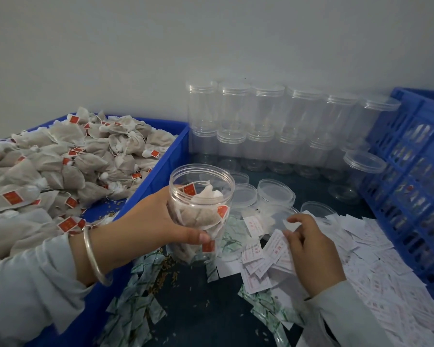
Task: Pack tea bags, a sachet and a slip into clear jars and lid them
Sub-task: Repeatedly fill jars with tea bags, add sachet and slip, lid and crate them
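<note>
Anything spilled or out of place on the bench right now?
Yes: small brown and pale grains lie scattered over the dark tabletop and the green-patterned sachets beneath the clear plastic jar, likely leaked tea filling. More specks dot the blue bin's floor.

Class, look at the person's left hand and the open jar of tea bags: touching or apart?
Touching. The head view shows the left hand wrapped around the jar, thumb pressed across its front.

Open clear plastic jar, upright and lidless, stuffed with beige tea bags with red tags. Loose clear round lids sit behind it, white printed slips piled toward the table's right edge, green-patterned sachets scattered along the front.
</note>
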Motion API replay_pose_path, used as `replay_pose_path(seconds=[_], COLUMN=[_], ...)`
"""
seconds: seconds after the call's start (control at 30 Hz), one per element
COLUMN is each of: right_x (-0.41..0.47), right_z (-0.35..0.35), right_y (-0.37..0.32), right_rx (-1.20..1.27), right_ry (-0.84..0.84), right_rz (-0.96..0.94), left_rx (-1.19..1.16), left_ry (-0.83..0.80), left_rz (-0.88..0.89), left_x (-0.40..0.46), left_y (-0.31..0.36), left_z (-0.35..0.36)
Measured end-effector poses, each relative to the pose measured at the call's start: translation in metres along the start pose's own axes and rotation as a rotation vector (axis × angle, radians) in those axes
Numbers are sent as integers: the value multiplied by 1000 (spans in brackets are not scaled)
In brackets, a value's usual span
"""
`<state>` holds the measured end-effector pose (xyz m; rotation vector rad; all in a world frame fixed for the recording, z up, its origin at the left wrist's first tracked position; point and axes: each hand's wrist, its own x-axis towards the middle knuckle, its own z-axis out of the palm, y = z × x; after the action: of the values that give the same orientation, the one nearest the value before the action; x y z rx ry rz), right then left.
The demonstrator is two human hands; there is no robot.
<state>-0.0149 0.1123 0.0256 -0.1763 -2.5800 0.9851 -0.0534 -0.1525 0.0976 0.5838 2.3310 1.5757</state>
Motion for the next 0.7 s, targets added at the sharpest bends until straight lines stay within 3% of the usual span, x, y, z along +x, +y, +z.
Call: replay_pose_path(seconds=[0.23, 0.4, 0.5, 0.7], right_x=[11, 26, 34, 42], right_z=[-22, -30, -33, -30], right_y=[-5, -19, -27, -25], right_rx=[179, 299, 204, 21], right_ry=[216, 375, 425, 346], right_rz=[4, -57, -124, -68], left_rx=[49, 37, 42, 43], left_ry=[35, -26, -35, -53], left_rz=[-61, 15, 31, 58], left_x=[1, -1, -1, -2], left_y=[-4, -1, 0, 1], left_z=[0, 2, 3, 4])
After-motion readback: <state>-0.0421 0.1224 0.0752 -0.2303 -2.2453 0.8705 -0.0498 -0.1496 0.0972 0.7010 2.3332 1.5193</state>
